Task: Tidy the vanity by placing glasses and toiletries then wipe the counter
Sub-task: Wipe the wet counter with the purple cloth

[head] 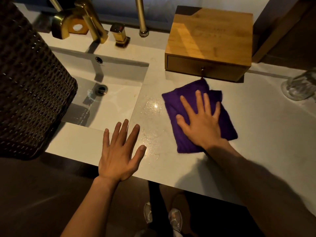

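Note:
A folded purple cloth [225, 120] lies flat on the pale stone counter [256, 142], just in front of the wooden drawer box. My right hand [200, 122] presses down on the cloth with its fingers spread, palm flat. Water droplets [152, 106] glisten on the counter to the left of the cloth. My left hand [119, 151] rests flat on the counter's front edge beside the sink, fingers apart and holding nothing. A clear glass [301, 86] stands at the right edge of the counter.
A bamboo box with one shut drawer [210, 41] sits at the back. A rectangular sink [109, 93] with brass taps [90, 19] lies to the left. A dark woven basket [29, 86] fills the left side. The floor and my shoes [174, 218] show below.

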`<action>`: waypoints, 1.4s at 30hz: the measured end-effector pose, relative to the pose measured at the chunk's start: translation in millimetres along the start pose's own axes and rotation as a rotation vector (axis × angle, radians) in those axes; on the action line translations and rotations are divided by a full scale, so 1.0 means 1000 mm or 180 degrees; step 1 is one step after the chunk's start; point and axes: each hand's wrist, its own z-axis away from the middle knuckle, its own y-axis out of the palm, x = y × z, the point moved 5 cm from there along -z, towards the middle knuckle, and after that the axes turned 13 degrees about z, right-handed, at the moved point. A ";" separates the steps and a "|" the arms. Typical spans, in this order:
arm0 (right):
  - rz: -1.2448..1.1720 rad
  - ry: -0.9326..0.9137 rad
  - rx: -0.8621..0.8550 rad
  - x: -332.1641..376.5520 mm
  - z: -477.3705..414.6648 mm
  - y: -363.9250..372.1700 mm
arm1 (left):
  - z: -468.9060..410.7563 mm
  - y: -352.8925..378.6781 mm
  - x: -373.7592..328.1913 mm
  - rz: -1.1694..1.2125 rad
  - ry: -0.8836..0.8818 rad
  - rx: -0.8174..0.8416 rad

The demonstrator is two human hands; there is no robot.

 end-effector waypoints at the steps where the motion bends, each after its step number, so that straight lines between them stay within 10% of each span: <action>1: -0.0005 -0.0236 0.0032 0.007 0.009 0.002 | 0.001 0.000 0.000 0.0004 -0.0002 -0.0005; 7: -0.0063 -0.0769 -0.0283 -0.025 0.103 0.021 | 0.000 -0.002 -0.002 0.0082 -0.0007 0.0023; 19: -0.0070 0.1223 0.0182 -0.110 0.020 0.010 | 0.001 -0.008 -0.008 0.0603 0.0091 -0.0028; 29: 0.0171 -0.0831 -0.0057 0.095 -0.019 -0.009 | 0.004 -0.031 0.062 0.0226 -0.0295 0.0066; 34: 0.0200 -0.1886 -0.0392 0.071 0.096 0.020 | 0.000 -0.036 0.055 0.0251 -0.0087 -0.0113; 42: 0.0101 0.0660 0.0235 -0.128 0.123 0.028 | -0.005 -0.018 0.027 0.0285 0.0005 0.0021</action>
